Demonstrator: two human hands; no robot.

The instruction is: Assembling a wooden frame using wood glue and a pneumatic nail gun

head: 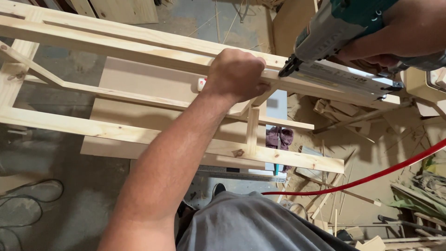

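The left hand (236, 74) is closed tight around the top rail of a pale wooden frame (139, 46), fingers wrapped over the far edge and knuckles toward the camera, just where a short upright slat meets the rail. The right hand (409, 32) is clamped on the grip of a teal and grey nail gun (334, 28), above the frame at its right end. The gun's dark nose (289, 68) presses against the rail just right of the left hand, and its long silver magazine (348, 81) runs along the rail away from that hand.

The frame lies across the view, built of long parallel rails joined by short cross pieces and one slanted brace at its left end. Under the frame, a flat brown board (139, 93) shows between the rails, with a small white and red object (201, 84) on it beside the left wrist. A red hose (371, 176) curves across the floor below the frame's right end. Wood offcuts and thin sticks (344, 111) lie scattered on the sawdust there, loose and not gathered in any box or bin. A metal ruler (241, 175) lies under the frame's near rail, and black cable (28, 195) loops on the floor well below its left end.
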